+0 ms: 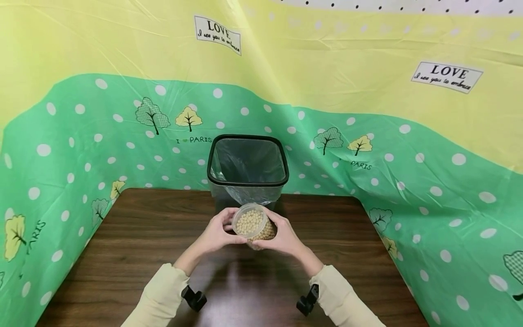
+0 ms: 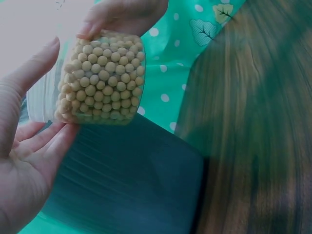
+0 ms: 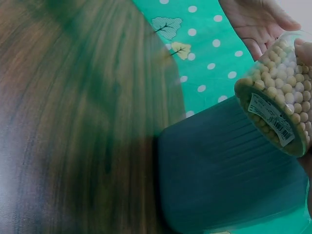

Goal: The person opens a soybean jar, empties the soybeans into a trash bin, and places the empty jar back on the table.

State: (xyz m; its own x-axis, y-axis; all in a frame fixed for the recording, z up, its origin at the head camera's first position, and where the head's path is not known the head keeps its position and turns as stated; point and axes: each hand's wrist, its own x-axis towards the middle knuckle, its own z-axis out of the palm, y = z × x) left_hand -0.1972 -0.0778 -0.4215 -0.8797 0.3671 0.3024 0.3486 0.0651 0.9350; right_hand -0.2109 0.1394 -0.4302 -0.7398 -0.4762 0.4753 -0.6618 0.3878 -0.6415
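Backdrop [image 1: 367, 150]: a sheet printed in yellow above and green with white dots below, hung behind and to both sides of the table; it carries small trees and two "LOVE" labels.
Table [image 1: 135, 236]: dark brown wood grain, reaching from the near edge of the head view to the foot of the backdrop.
Bin [image 1: 248, 160]: a dark, square-mouthed bin with a clear liner bag, standing at the far edge of the table, at the middle; both wrist views show its ribbed side just below the jar.
Sleeves [image 1: 163, 290]: pale cream, one on each forearm, entering from the near edge; a black camera mount sits at each wrist.
Right hand [image 1: 282, 236]: curled round the right side and base of the jar, fingers wrapped on its wall.
Left hand [image 1: 216, 234]: at the jar's left side by the mouth; in the left wrist view the palm lies open with fingers spread, and the thumb reaches toward the rim. Whether the fingertips press the jar cannot be told.
Jar [image 1: 254, 225]: clear plastic, round, tilted, held above the table just near of the bin, between the two hands; a white barcode label shows on its wall in the right wrist view.
Beans [image 2: 100, 78]: small, round, pale yellow, filling the jar.
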